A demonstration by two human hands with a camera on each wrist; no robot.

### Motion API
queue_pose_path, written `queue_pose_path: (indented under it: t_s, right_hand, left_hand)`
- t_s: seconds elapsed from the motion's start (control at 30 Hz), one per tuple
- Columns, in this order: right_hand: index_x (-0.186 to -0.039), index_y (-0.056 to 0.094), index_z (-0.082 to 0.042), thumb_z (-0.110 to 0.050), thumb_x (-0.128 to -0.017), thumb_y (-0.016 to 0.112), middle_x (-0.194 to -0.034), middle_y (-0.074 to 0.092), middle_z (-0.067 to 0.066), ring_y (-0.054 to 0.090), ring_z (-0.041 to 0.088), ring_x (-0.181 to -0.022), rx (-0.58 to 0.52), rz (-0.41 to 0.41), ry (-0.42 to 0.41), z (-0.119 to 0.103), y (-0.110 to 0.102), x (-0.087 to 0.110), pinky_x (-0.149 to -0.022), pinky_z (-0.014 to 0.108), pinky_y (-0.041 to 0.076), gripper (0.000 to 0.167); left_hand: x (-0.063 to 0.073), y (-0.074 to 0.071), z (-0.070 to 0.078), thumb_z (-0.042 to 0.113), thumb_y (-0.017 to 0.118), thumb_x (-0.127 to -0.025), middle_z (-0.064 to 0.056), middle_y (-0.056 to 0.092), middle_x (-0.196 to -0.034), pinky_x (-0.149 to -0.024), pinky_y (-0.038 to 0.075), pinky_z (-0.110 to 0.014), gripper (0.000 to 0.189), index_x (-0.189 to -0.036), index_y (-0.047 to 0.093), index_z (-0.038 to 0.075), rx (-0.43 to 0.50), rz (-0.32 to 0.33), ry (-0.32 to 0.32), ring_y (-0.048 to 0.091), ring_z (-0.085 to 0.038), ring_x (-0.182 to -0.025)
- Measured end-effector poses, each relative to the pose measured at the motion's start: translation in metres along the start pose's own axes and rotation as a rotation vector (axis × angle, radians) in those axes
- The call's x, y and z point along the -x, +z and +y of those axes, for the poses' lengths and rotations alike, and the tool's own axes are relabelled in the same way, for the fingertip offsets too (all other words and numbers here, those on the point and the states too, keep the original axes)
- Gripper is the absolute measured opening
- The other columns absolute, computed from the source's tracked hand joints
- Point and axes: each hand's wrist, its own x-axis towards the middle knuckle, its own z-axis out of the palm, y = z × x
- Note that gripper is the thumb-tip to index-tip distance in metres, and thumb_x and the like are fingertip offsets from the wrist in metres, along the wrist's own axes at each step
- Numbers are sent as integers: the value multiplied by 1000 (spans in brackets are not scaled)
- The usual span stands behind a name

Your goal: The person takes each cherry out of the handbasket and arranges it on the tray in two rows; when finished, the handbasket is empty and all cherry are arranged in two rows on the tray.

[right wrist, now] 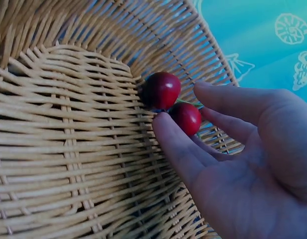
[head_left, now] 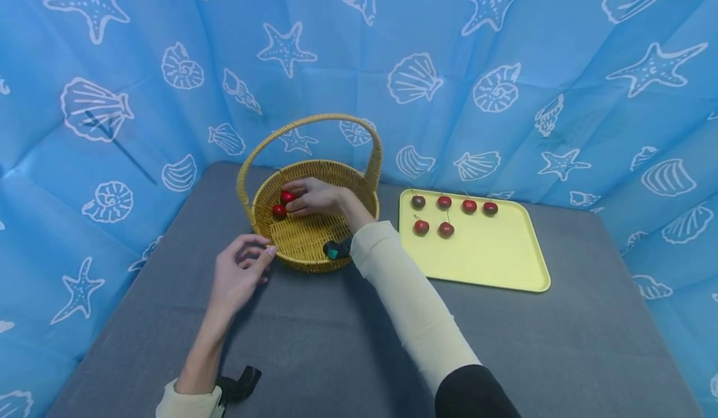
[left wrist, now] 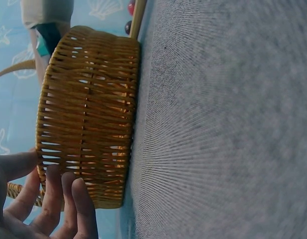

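Note:
My right hand (head_left: 316, 197) reaches into a woven wicker basket (head_left: 314, 261), its fingers spread loosely around two red cherries. One cherry (right wrist: 186, 118) lies in the gap between the fingertips, with a thin green stem; a darker cherry (right wrist: 162, 90) is right beside it, near the basket's wall. In the head view these sit at the basket's left side. My left hand (head_left: 240, 271) holds the near left rim between thumb and fingers; the left wrist view shows the fingertips (left wrist: 79, 189) along the outer weave.
A yellow tray (head_left: 493, 256) stands right of the basket, with several dark red cherries (head_left: 445, 229) in rows at its far left. An arched handle (head_left: 311, 118) rises over the basket. Blue curtain (head_left: 348, 63) with shell prints backs the grey tabletop (head_left: 314, 343).

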Motion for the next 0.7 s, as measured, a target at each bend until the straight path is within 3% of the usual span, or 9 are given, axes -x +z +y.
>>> queue_pose_path:
  t_s: [0.13,0.37,0.57,0.7]
  right_hand:
    - [-167,37,-7,0,-111,56,-177,32,15,53,36,-152,35,12,-2,0,2,-1,-126,45,50,60]
    - [-157,53,-5,-3,-106,67,-158,55,18,62,31,-139,97,90,-44,1,-3,0,-123,47,52,53]
    - [-147,61,-5,-9,-106,70,-137,66,13,64,40,-131,120,158,-98,-2,-13,9,-116,54,55,42]
    - [-144,64,-5,-15,-106,72,-125,70,13,61,49,-128,168,160,-144,-4,-21,19,-113,61,54,40]
  left_hand:
    - [-1,0,-1,29,73,-106,-10,74,-105,-67,67,-31,31,-129,66,10,-6,-7,-8,74,-16,-76]
    - [0,1,0,28,74,-106,-14,74,-107,-68,68,-32,31,-130,65,10,-8,-2,-21,73,-18,-76]
    - [0,1,1,30,74,-106,-22,74,-110,-68,68,-34,32,-128,66,9,-1,5,-24,74,-18,-77]
    - [1,1,1,31,74,-106,-25,74,-112,-69,68,-34,33,-128,66,9,9,-1,-25,74,-16,-78]
